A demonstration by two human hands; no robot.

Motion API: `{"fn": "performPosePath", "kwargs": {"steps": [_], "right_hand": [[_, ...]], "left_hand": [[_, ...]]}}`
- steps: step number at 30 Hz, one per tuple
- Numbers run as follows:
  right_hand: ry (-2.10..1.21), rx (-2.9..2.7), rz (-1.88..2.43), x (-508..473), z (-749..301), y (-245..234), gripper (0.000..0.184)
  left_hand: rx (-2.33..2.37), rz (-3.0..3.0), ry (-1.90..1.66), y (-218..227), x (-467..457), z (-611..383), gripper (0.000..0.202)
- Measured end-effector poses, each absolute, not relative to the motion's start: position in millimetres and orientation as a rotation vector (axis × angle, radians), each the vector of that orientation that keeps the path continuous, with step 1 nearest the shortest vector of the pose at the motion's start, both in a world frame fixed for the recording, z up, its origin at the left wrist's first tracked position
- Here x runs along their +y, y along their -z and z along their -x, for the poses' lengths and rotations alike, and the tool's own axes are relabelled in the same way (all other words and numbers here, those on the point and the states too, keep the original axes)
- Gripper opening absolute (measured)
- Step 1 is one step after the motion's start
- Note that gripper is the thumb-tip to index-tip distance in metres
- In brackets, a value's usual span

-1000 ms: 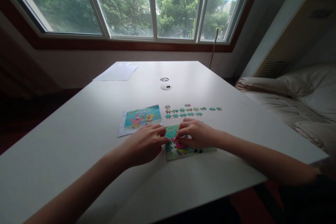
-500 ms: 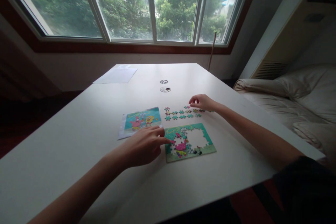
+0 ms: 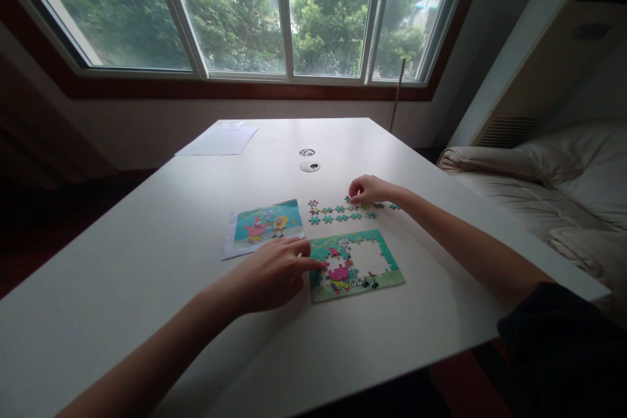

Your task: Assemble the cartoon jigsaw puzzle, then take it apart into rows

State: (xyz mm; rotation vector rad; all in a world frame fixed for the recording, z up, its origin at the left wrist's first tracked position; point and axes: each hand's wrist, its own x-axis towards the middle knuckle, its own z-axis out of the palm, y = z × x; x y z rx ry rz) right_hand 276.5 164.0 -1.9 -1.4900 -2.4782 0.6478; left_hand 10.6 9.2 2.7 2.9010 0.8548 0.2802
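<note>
Since a second ago, the right hand [image 3: 371, 189] has moved from the puzzle board [image 3: 390, 278] to the far row of loose puzzle pieces [image 3: 340, 218]. Its thumb and index finger close in at one piece [image 3: 347, 199]; whether they pinch it, one cannot tell. The left hand [image 3: 277, 271] stays at the board, index finger stretched out apart from the rest and touching its left part. The board lies on the white table [image 3: 161, 248], nearer the person than the pieces, right of the picture card [image 3: 267, 225], with two gaps.
</note>
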Motion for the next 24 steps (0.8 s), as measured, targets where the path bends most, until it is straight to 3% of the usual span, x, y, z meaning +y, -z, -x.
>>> {"fn": "performPosePath", "kwargs": {"steps": [5, 14, 24], "right_hand": [[-0.653, -2.413, 1.366, 139, -276, -1, 0.021], [-1.129, -2.312, 0.909, 54, -255, 2, 0.022], [-1.215, -2.264, 0.905, 41, -245, 7, 0.025]], "left_hand": [[0.862, -2.879, -0.249, -3, 9, -11, 0.046], [0.846, -2.873, -0.265, -6, 9, -11, 0.045], [1.101, -2.481, -0.696, 2, 5, -29, 0.014]]}}
